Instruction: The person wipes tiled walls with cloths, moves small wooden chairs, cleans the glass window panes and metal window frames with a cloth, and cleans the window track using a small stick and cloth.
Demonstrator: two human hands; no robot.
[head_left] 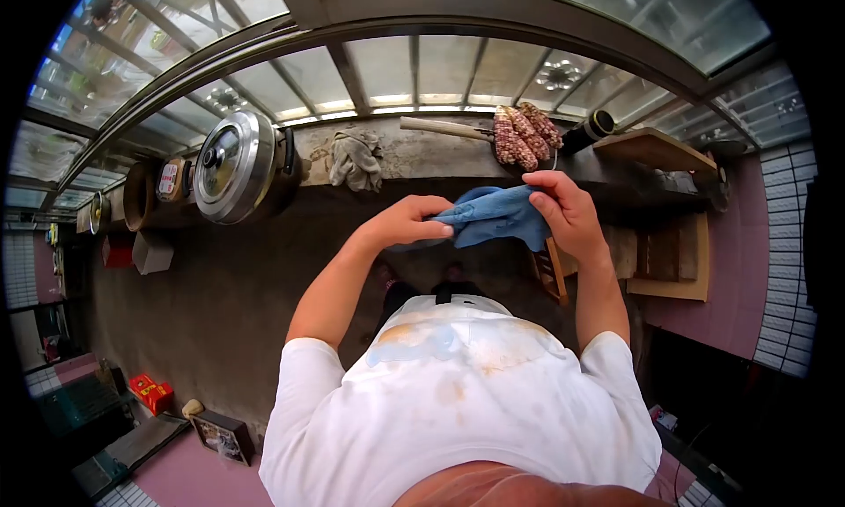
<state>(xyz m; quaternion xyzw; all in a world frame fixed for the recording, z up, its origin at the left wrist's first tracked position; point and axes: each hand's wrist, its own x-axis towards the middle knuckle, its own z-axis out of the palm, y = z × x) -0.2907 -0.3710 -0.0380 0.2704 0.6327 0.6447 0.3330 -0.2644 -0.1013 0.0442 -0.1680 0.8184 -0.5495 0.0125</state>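
A crumpled blue cloth (497, 216) is stretched between my two hands, in front of the ledge. My left hand (409, 223) pinches its left end between thumb and fingers. At the other end, my right hand (566, 209) grips the cloth's upper right part, and a loose fold hangs down beside it. Behind the cloth, several reddish speckled corn cobs (525, 137) lie on the window ledge (422, 155). A wooden stick (447, 128) lies to the left of the cobs. Farther left is a crumpled grey cloth or glove (356, 161).
A large pot with a glass lid (233, 168) stands at the ledge's left. A dark cylinder (588, 132) and a wooden board (658, 146) are on the right. Below stand a wooden box (671, 256) and a slatted wooden piece (551, 269). A framed box (222, 437) sits lower left.
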